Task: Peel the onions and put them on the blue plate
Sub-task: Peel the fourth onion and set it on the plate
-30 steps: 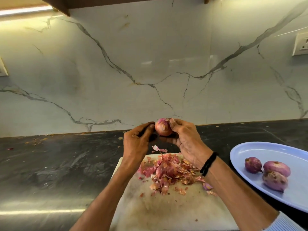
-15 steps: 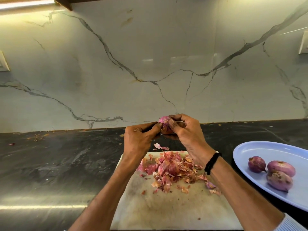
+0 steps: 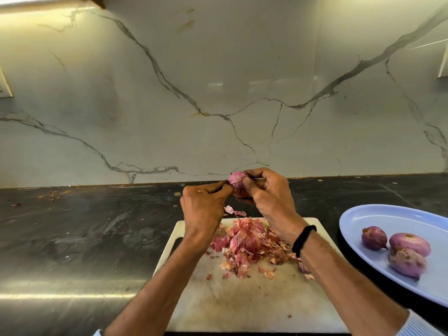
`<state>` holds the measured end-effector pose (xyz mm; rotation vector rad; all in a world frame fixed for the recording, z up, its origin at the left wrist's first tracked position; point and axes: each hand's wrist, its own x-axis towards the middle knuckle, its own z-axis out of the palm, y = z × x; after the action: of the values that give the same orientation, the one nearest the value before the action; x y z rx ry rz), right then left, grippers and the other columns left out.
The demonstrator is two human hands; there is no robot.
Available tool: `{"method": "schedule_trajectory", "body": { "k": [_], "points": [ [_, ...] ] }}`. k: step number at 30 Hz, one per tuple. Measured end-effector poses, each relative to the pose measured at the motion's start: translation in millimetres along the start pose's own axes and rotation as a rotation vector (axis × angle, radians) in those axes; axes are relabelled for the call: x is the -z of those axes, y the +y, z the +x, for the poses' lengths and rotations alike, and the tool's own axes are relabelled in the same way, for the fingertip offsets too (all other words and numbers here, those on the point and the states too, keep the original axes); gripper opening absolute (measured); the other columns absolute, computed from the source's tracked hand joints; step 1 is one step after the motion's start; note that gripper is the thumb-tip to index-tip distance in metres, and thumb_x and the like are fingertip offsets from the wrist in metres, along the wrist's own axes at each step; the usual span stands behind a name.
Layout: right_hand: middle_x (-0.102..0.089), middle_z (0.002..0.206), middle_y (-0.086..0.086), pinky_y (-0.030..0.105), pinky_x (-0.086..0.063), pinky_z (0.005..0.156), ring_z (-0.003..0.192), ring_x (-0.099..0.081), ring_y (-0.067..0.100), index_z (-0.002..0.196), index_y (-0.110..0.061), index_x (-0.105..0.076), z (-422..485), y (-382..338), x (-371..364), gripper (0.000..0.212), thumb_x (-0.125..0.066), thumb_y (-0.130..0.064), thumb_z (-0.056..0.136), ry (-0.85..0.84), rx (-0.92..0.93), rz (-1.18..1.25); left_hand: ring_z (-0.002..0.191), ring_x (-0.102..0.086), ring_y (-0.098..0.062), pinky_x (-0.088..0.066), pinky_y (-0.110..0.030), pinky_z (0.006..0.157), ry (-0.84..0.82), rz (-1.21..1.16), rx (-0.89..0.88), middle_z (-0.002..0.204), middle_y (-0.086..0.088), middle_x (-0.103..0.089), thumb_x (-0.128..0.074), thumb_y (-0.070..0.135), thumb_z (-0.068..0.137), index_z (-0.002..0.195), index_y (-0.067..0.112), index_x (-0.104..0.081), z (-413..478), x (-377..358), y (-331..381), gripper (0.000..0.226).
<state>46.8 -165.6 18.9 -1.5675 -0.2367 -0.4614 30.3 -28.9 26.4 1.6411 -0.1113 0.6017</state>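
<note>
From the head camera, you hold one onion up in the air, beyond the far edge of the white cutting board as the camera sees it. Your right hand grips the onion, its fingers curled round it. Your left hand pinches at the skin with thumb and fingertip.

The onion is small and round, and I think its bare parts are slippery. If you tug too hard, it may pop out of your right hand and roll along the dark bench. Skin may also drop off the board, because you hold the onion so far out — two bits lie on the bench there. Three peeled onions sit close together on the blue plate. A dropped onion could knock them.

Your hands cover most of the onion, so I cannot tell how much skin is left. The plate is cut off at the right edge — more onions may lie there. The pile of skins could hide something too.
</note>
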Motion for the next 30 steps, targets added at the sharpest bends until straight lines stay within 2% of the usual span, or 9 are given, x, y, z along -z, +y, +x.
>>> {"method": "schedule_trajectory", "body": {
  "k": [2,7,11,16,18,21,24,30],
  "points": [
    [-0.073,0.103,0.013,0.048,-0.061,0.082,0.094,-0.073,0.025,0.11,-0.009,-0.065,-1,-4,0,0.019,-0.069,-0.013,0.092,-0.002,-0.014,0.053,0.073,-0.076,-0.018,-0.062,-0.029,0.067,0.002,-0.064,0.036,0.073,0.008,-0.076,-0.08,0.013,0.082,0.091,0.015,-0.08,2,2,0,0.009],
    [-0.072,0.107,0.017,0.047,-0.059,0.089,0.097,-0.072,0.029,0.115,-0.005,-0.058,-4,-18,0,0.022,-0.064,-0.012,0.095,-0.021,-0.125,0.36,0.079,-0.075,-0.014,-0.058,-0.021,0.071,-0.029,-0.317,0.063,0.078,0.001,-0.078,-0.069,0.004,0.09,0.082,0.023,-0.078,2,1,10,0.023],
    [-0.067,0.115,0.022,0.044,-0.057,0.094,0.109,-0.067,0.034,0.116,-0.005,-0.054,-5,-22,-2,0.021,-0.061,-0.007,0.097,-0.009,-0.223,0.53,0.094,-0.074,-0.016,-0.058,-0.028,0.087,-0.095,-0.401,0.107,0.092,-0.001,-0.078,-0.065,0.006,0.093,0.095,0.019,-0.077,1,-4,7,0.017],
    [-0.074,0.105,0.016,0.049,-0.053,0.098,0.098,-0.072,0.028,0.126,-0.005,-0.053,-2,-24,6,0.034,-0.063,-0.004,0.094,-0.085,-0.244,0.466,0.101,-0.072,-0.013,-0.056,-0.027,0.092,-0.123,-0.38,0.069,0.099,0.002,-0.078,-0.065,0.009,0.093,0.102,0.021,-0.075,3,-4,7,0.018],
    [-0.072,0.111,0.019,0.049,-0.055,0.096,0.103,-0.071,0.031,0.132,-0.008,-0.053,-2,-25,8,0.039,-0.06,0.0,0.094,-0.152,-0.271,0.516,0.1,-0.072,-0.013,-0.057,-0.024,0.089,-0.124,-0.384,0.065,0.1,0.002,-0.078,-0.064,0.008,0.094,0.106,0.018,-0.074,4,-2,8,0.018],
    [-0.065,0.123,0.023,0.047,-0.057,0.092,0.112,-0.066,0.037,0.132,-0.004,-0.055,-2,-27,9,0.039,-0.055,0.007,0.095,-0.194,-0.305,0.636,0.101,-0.072,-0.014,-0.057,-0.022,0.086,-0.126,-0.413,0.08,0.101,0.0,-0.078,-0.064,0.007,0.093,0.107,0.016,-0.074,2,-2,8,0.019],
    [-0.063,0.125,0.023,0.044,-0.058,0.09,0.112,-0.066,0.036,0.131,-0.003,-0.056,-1,-28,10,0.039,-0.052,0.01,0.094,-0.201,-0.291,0.678,0.097,-0.073,-0.012,-0.057,-0.022,0.087,-0.11,-0.366,0.076,0.097,0.001,-0.078,-0.069,0.007,0.089,0.107,0.013,-0.075,1,-1,9,0.019],
    [-0.064,0.124,0.024,0.039,-0.059,0.09,0.107,-0.067,0.031,0.131,-0.007,-0.054,-5,-26,7,0.044,-0.054,0.013,0.092,-0.208,-0.201,0.514,0.092,-0.075,-0.016,-0.058,-0.031,0.089,-0.119,-0.347,0.096,0.092,-0.003,-0.078,-0.075,0.009,0.084,0.095,0.016,-0.078,2,2,12,0.013]
  ]
}}
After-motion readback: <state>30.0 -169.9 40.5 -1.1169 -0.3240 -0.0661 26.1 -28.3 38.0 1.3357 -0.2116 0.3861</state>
